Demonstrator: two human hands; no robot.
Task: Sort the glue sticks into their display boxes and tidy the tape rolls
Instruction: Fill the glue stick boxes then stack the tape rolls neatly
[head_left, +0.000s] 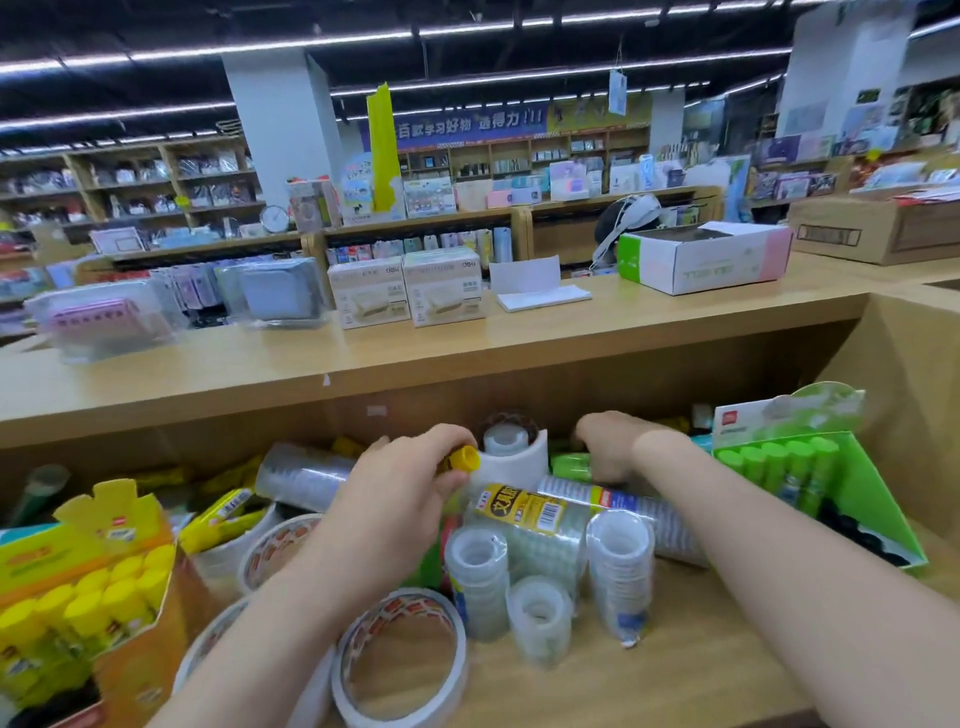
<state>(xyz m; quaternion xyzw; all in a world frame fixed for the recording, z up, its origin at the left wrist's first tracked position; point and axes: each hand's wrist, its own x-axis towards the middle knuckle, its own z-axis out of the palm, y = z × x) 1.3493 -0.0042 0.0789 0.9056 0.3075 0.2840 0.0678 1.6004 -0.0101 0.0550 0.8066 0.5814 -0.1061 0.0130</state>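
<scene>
A person's left hand (400, 493) grips 1 yellow-capped glue stick (464, 460) above clear tape rolls (543, 540); the right hand (613, 444) lies beside a green glue stick (569, 464), its grip hidden.

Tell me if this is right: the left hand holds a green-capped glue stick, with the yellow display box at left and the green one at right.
One thing is wrong: the head view shows the left hand holding a yellow-capped glue stick, not green-capped. The yellow display box is at left, the green display box at right.
</scene>
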